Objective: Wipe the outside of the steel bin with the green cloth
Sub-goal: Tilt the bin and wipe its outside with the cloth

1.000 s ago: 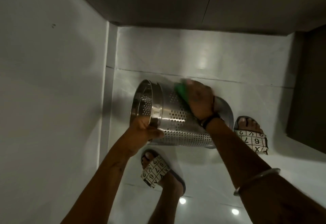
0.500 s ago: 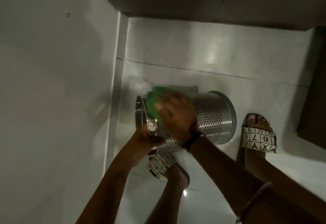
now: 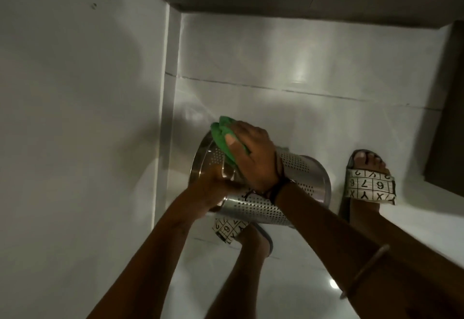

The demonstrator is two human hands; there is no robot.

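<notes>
1. The right hand [image 3: 253,158] lies palm-down with its fingers spread almost flat, pressing the green cloth [image 3: 223,138] against the bin; the thumb rests on top of the cloth. The cloth is bunched, and a fold of it sticks out past the fingertips, up and to the left in the view.

2. The left hand [image 3: 213,188] is curled around the near part of the rim, thumb outside; how far its fingers reach inside the opening I cannot tell, as the hand is blurred.

3. The steel bin [image 3: 261,209] is held off the floor, tipped onto its side between the two hands. Its open mouth faces left, toward the white wall [image 3: 75,117], and its closed base points right, near the right foot in its patterned sandal [image 3: 369,185].

4. The relation that matters: the bin's long axis runs left to right, from mouth to base, and the cloth sits at the mouth end, on the upper outside just by the rim. All the unwiped length I can judge lies to the right of the fingers, under and beyond the right wrist.

5. My reading is that the next stroke calls for drawing the cloth rightward along that axis toward the base, or for the left hand to turn the bin so that the perforated underside comes up.

6. The left hand is nearer the rim and serves as the anchor; the right hand is the one free to travel.
</notes>
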